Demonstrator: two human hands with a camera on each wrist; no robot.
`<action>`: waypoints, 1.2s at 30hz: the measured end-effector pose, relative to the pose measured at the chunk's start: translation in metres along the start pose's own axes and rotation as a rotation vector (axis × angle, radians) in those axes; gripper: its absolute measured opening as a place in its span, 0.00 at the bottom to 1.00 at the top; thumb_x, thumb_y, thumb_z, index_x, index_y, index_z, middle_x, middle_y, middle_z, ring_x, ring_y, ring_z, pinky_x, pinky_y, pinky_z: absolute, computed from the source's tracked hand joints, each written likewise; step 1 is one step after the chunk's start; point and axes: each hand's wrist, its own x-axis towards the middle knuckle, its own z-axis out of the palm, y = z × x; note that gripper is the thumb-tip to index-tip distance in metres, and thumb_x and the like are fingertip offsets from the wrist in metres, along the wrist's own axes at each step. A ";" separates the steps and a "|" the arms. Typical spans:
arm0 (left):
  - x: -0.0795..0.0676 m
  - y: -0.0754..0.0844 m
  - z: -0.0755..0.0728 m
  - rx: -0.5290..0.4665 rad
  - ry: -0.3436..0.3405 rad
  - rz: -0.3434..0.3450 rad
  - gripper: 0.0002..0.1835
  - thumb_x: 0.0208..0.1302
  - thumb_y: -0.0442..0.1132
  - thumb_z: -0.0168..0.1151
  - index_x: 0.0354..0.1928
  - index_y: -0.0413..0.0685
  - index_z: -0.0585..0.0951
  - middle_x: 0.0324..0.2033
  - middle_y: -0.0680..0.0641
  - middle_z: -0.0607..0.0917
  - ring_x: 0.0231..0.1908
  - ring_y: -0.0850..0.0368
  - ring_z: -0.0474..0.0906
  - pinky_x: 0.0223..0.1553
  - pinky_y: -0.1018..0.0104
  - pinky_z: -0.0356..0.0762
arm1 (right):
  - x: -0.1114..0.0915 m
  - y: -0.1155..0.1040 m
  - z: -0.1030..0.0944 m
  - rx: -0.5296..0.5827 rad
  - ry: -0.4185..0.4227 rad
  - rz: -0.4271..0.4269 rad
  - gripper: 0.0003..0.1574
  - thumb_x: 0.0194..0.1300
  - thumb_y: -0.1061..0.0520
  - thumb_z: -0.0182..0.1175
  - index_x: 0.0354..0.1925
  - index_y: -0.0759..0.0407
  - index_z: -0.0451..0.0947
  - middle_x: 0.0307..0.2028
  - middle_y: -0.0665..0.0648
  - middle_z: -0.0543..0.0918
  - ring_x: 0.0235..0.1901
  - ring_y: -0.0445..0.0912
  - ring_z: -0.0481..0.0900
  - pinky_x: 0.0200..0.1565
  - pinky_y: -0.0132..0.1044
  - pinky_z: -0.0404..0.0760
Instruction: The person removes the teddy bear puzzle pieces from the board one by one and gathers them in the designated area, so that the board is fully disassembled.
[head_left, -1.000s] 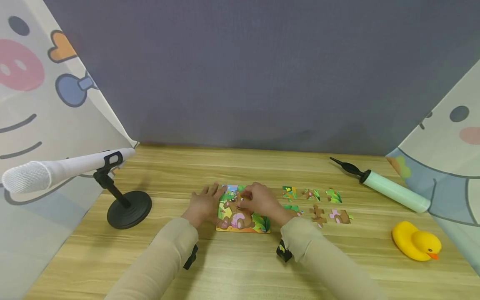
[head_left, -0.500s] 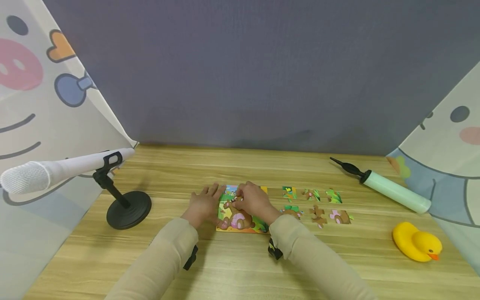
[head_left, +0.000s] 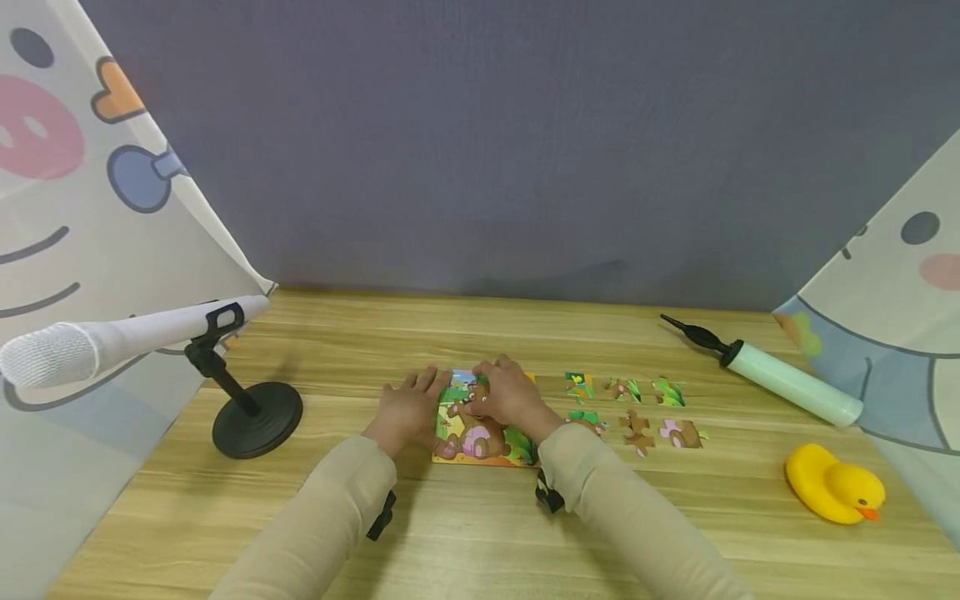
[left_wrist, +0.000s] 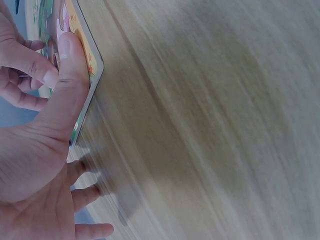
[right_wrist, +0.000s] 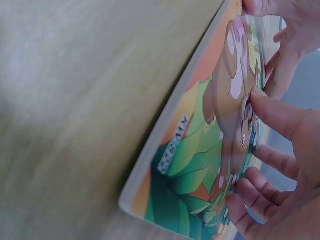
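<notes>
A puzzle board with a bear picture lies flat on the wooden table. The left hand rests at its left edge, fingers spread; in the left wrist view its thumb presses on the board's corner area. The right hand is over the upper middle of the board. In the right wrist view its thumb and fingertips touch the picture, spread apart. Under that palm part of the board is hidden. Loose puzzle pieces lie right of the board, among them a brown one and a green one.
A white microphone on a black stand is at the left. On the right lie a pale green hand pump and a yellow rubber duck. A grey partition closes off the back.
The right hand has shifted left and slightly away over the board, and its pinched fingers have spread onto the picture. The left hand has stayed in place.
</notes>
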 end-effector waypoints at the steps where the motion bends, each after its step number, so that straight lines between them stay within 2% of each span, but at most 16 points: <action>1: 0.000 0.000 0.000 -0.001 0.002 0.001 0.68 0.42 0.63 0.80 0.81 0.47 0.53 0.79 0.38 0.52 0.76 0.33 0.52 0.67 0.28 0.57 | 0.000 0.001 0.000 0.002 0.002 0.001 0.39 0.59 0.44 0.75 0.65 0.53 0.75 0.48 0.57 0.74 0.45 0.51 0.74 0.36 0.43 0.81; 11: -0.001 -0.001 0.000 0.008 0.004 -0.006 0.68 0.42 0.64 0.80 0.81 0.48 0.53 0.79 0.38 0.53 0.75 0.34 0.53 0.67 0.28 0.58 | -0.002 0.006 0.003 -0.064 0.059 -0.046 0.32 0.62 0.42 0.73 0.58 0.56 0.79 0.44 0.55 0.74 0.40 0.48 0.74 0.38 0.41 0.80; 18: -0.001 0.000 -0.001 0.012 -0.006 -0.004 0.68 0.43 0.64 0.80 0.81 0.47 0.52 0.79 0.38 0.52 0.76 0.34 0.52 0.67 0.28 0.58 | -0.002 0.011 -0.002 -0.054 0.128 -0.086 0.29 0.64 0.44 0.72 0.57 0.58 0.81 0.47 0.58 0.78 0.43 0.52 0.79 0.47 0.48 0.82; 22: -0.001 0.000 0.000 0.012 -0.010 -0.005 0.68 0.42 0.64 0.80 0.81 0.47 0.52 0.79 0.38 0.52 0.76 0.34 0.52 0.68 0.28 0.57 | -0.004 0.015 -0.010 -0.001 0.141 -0.096 0.30 0.65 0.45 0.71 0.59 0.57 0.80 0.48 0.58 0.77 0.37 0.50 0.78 0.41 0.46 0.82; 30: -0.001 0.000 -0.001 0.005 -0.001 0.005 0.68 0.42 0.63 0.81 0.81 0.46 0.53 0.79 0.37 0.53 0.75 0.33 0.53 0.67 0.28 0.57 | -0.021 0.032 -0.029 0.026 0.112 -0.128 0.33 0.64 0.43 0.71 0.63 0.52 0.79 0.50 0.58 0.78 0.36 0.48 0.81 0.28 0.38 0.77; 33: 0.000 0.000 -0.002 0.009 -0.006 0.002 0.69 0.42 0.63 0.81 0.81 0.46 0.52 0.79 0.37 0.52 0.76 0.33 0.52 0.68 0.27 0.56 | -0.029 0.042 -0.036 0.037 0.109 -0.164 0.33 0.65 0.43 0.71 0.63 0.53 0.79 0.50 0.59 0.79 0.37 0.48 0.81 0.31 0.40 0.79; 36: 0.000 0.000 -0.001 0.010 -0.010 0.001 0.69 0.42 0.63 0.80 0.81 0.46 0.51 0.79 0.38 0.51 0.76 0.33 0.52 0.68 0.27 0.55 | -0.037 0.053 -0.041 0.050 0.111 -0.202 0.33 0.65 0.43 0.71 0.63 0.53 0.79 0.50 0.58 0.79 0.43 0.51 0.82 0.40 0.46 0.82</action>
